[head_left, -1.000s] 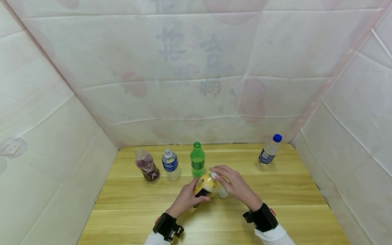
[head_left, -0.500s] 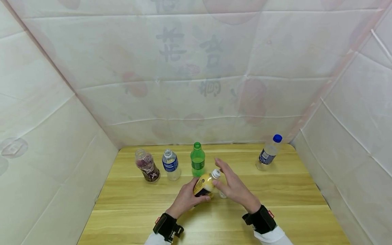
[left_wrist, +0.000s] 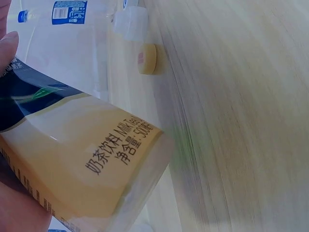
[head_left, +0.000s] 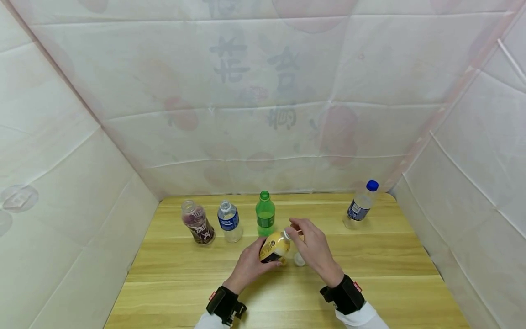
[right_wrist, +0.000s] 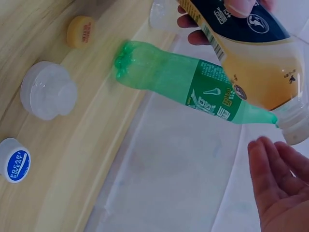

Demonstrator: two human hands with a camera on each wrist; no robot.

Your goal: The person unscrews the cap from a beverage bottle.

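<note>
My left hand (head_left: pixel 248 265) grips a milk tea bottle (head_left: pixel 274 246), tilted with its neck toward the right. In the left wrist view the bottle's (left_wrist: pixel 96 145) pale orange label shows its lettering. My right hand (head_left: pixel 314 249) is at the white bottle cap (head_left: pixel 286 235); from the head, its thumb overlaps the cap. The right wrist view shows the cap (right_wrist: pixel 295 133) on the neck, with the right hand's fingertips (right_wrist: pixel 263 145) just beside it and a small gap between; the thumb is out of that view. Behind the held bottle stands a green bottle (head_left: pixel 265 214), upright and uncapped.
To the left stand an uncapped dark-labelled bottle (head_left: pixel 198 224) and an uncapped blue-labelled bottle (head_left: pixel 229 221). A blue-capped bottle (head_left: pixel 359 205) stands at the back right. On the table lie a translucent cap (right_wrist: pixel 48 90), an orange cap (right_wrist: pixel 81 32) and a white Pocari Sweat cap (right_wrist: pixel 14 160).
My right hand's fingers came away from the milk tea bottle's cap, spread beside it, then drew back in close around it. My left hand and the bottle have hardly moved.
</note>
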